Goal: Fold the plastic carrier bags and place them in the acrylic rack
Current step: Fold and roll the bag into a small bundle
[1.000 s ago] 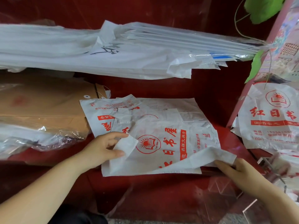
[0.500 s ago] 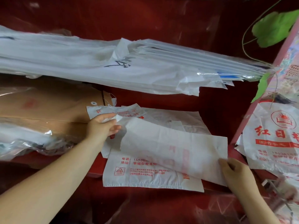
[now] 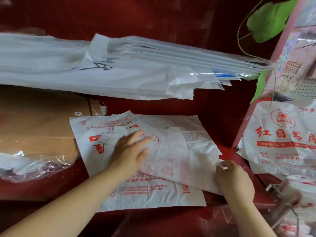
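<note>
- Your left hand (image 3: pixel 131 151) lies flat on the bag (image 3: pixel 179 159), fingers straight and spread toward 1 o'clock. It presses down and grips nothing. It is motion-blurred.
- Your right hand (image 3: pixel 234 178) sits at the bag's 4 o'clock edge. Its fingers (image 3: pixel 222 165) are curled and pinch that edge.
- The bag is white with red print and lies mid-frame on the red surface (image 3: pixel 213 103). Its lower part is folded up over itself, so faint print shows through from the back.
- A lower bag (image 3: pixel 153 197) lies under it and sticks out at 6 o'clock, its red text lines showing.
- More bag edges peek out at the bag's 10 o'clock, touching it.
- Brown envelopes (image 3: pixel 34 125) lie at 9 o'clock of the bag, just beside it.
- Crinkled clear wrap (image 3: pixel 34 165) lies at 8 o'clock, on the envelopes' near edge.
- A long white pile (image 3: pixel 102 74) of plastic sheets spans 12 o'clock, apart from the bag.
- A hanging bag (image 3: pixel 282 137) with the same red print is at 3 o'clock, near your right hand.
- A green leaf (image 3: pixel 271 19) shows at 1 o'clock.
- Clear plastic (image 3: pixel 280 190) at 4 o'clock is too blurred for you to tell its shape.
</note>
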### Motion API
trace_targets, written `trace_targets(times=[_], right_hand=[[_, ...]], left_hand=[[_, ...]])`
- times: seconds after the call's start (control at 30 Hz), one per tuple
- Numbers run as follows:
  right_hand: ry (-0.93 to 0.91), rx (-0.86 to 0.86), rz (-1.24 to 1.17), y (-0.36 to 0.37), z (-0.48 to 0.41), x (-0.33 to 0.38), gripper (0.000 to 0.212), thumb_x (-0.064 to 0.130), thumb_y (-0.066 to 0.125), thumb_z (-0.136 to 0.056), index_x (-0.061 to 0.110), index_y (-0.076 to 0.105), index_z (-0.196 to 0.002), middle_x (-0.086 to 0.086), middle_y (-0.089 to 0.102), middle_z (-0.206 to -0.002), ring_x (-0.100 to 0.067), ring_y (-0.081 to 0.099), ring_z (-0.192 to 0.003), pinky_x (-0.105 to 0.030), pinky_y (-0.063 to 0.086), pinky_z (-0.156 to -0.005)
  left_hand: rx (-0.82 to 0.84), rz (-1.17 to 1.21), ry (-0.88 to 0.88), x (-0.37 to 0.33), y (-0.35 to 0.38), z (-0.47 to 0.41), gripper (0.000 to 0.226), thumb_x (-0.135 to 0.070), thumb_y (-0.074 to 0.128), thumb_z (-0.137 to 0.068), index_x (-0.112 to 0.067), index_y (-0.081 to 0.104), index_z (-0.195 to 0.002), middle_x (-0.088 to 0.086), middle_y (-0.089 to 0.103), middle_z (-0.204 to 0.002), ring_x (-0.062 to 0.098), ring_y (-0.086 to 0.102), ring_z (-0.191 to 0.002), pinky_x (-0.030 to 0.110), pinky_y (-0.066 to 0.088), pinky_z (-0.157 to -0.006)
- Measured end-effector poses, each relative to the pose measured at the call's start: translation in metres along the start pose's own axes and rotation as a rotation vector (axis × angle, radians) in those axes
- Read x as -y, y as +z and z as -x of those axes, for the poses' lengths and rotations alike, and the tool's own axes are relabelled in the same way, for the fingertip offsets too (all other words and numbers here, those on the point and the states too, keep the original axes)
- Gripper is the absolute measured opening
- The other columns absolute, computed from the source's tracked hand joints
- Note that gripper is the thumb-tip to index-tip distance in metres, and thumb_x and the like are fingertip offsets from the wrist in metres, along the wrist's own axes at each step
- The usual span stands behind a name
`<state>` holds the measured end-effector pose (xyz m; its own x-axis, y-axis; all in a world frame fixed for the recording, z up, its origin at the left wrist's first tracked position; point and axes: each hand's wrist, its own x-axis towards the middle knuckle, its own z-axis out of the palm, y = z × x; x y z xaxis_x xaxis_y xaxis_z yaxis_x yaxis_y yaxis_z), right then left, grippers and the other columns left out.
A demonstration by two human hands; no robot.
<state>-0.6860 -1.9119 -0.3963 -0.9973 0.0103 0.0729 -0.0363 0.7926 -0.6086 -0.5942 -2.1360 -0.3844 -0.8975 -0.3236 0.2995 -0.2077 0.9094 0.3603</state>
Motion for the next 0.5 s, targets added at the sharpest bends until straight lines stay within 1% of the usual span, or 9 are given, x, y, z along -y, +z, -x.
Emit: trace_targets(times=[0.03, 0.07, 0.13, 0.17, 0.27, 0.33, 0.37, 0.43, 0.5], right_hand=[[0.013, 0.006, 0.001, 0.000, -0.001, 0.000, 0.030, 0.022, 0.043, -0.094, 0.016, 0.057, -0.120, -0.014, 0.060, -0.118, -0.033, 0.054, -0.107, -0.033, 0.035, -0.076], [0.020, 0.011, 0.007, 0.001, -0.001, 0.000, 0.030, 0.023, 0.042, -0.094, 0.017, 0.058, -0.118, -0.014, 0.060, -0.117, -0.033, 0.054, -0.107, -0.033, 0.035, -0.076], [0.024, 0.010, 0.022, 0.000, -0.002, 0.002, 0.029, 0.022, 0.041, -0.094, 0.018, 0.059, -0.118, -0.013, 0.061, -0.116, -0.033, 0.054, -0.106, -0.032, 0.034, -0.075], [0.023, 0.002, 0.024, 0.000, -0.002, 0.002, 0.030, 0.022, 0.041, -0.094, 0.019, 0.057, -0.119, -0.012, 0.060, -0.116, -0.032, 0.054, -0.106, -0.032, 0.035, -0.075], [0.007, -0.005, 0.094, 0.002, -0.002, 0.002, 0.039, 0.019, 0.040, -0.093, 0.022, 0.044, -0.131, -0.009, 0.060, -0.116, -0.029, 0.055, -0.103, -0.030, 0.036, -0.075], [-0.039, -0.024, 0.224, 0.005, -0.001, 0.003, 0.046, 0.017, 0.038, -0.090, 0.023, 0.033, -0.135, -0.005, 0.064, -0.108, -0.025, 0.059, -0.095, -0.028, 0.036, -0.073], [-0.075, -0.051, 0.289, 0.005, 0.002, 0.004, 0.049, 0.017, 0.039, -0.089, 0.022, 0.028, -0.137, -0.002, 0.063, -0.107, -0.022, 0.059, -0.095, -0.029, 0.035, -0.077], [-0.104, -0.098, 0.394, 0.004, 0.005, 0.001, 0.057, 0.019, 0.039, -0.089, 0.021, 0.017, -0.141, 0.001, 0.053, -0.124, -0.020, 0.050, -0.111, -0.031, 0.032, -0.090], [-0.112, -0.109, 0.456, 0.000, 0.007, 0.002, 0.061, 0.020, 0.038, -0.090, 0.021, 0.009, -0.144, -0.002, 0.032, -0.142, -0.022, 0.031, -0.128, -0.033, 0.026, -0.101]], left_hand=[[0.088, -0.025, 0.096, -0.009, 0.005, 0.003, 0.066, -0.053, 0.010, -0.084, -0.030, 0.033, -0.141, -0.010, 0.014, -0.153, 0.011, 0.011, -0.140, 0.019, 0.002, -0.108], [0.171, -0.055, 0.153, -0.018, 0.010, 0.004, 0.066, -0.052, 0.008, -0.084, -0.031, 0.028, -0.143, -0.011, 0.010, -0.154, 0.008, 0.005, -0.141, 0.019, -0.003, -0.108], [0.313, -0.115, 0.172, -0.030, 0.021, 0.004, 0.050, -0.045, 0.014, -0.097, -0.032, 0.017, -0.145, -0.010, 0.000, -0.155, 0.006, -0.003, -0.141, 0.021, -0.008, -0.109], [0.358, -0.122, 0.164, -0.032, 0.026, 0.004, 0.047, -0.040, 0.019, -0.100, -0.031, 0.014, -0.146, -0.008, -0.003, -0.155, 0.007, -0.006, -0.141, 0.022, -0.009, -0.109], [0.448, -0.186, 0.141, -0.033, 0.035, 0.004, 0.049, -0.038, 0.019, -0.100, -0.031, 0.005, -0.147, -0.007, -0.007, -0.155, 0.008, -0.010, -0.141, 0.027, -0.010, -0.111], [0.486, -0.213, 0.142, -0.033, 0.038, 0.003, 0.050, -0.038, 0.017, -0.100, -0.031, -0.001, -0.147, -0.006, -0.012, -0.155, 0.009, -0.014, -0.141, 0.028, -0.012, -0.111], [0.503, -0.221, 0.145, -0.035, 0.039, 0.003, 0.050, -0.038, 0.016, -0.100, -0.031, -0.003, -0.147, -0.005, -0.014, -0.155, 0.009, -0.016, -0.140, 0.029, -0.014, -0.110], [0.517, -0.226, 0.148, -0.038, 0.039, 0.003, 0.050, -0.038, 0.014, -0.101, -0.031, -0.005, -0.146, -0.005, -0.016, -0.154, 0.009, -0.018, -0.140, 0.029, -0.015, -0.110], [0.522, -0.225, 0.146, -0.041, 0.039, 0.003, 0.050, -0.038, 0.014, -0.101, -0.031, -0.006, -0.146, -0.005, -0.016, -0.154, 0.009, -0.018, -0.140, 0.030, -0.015, -0.110]])
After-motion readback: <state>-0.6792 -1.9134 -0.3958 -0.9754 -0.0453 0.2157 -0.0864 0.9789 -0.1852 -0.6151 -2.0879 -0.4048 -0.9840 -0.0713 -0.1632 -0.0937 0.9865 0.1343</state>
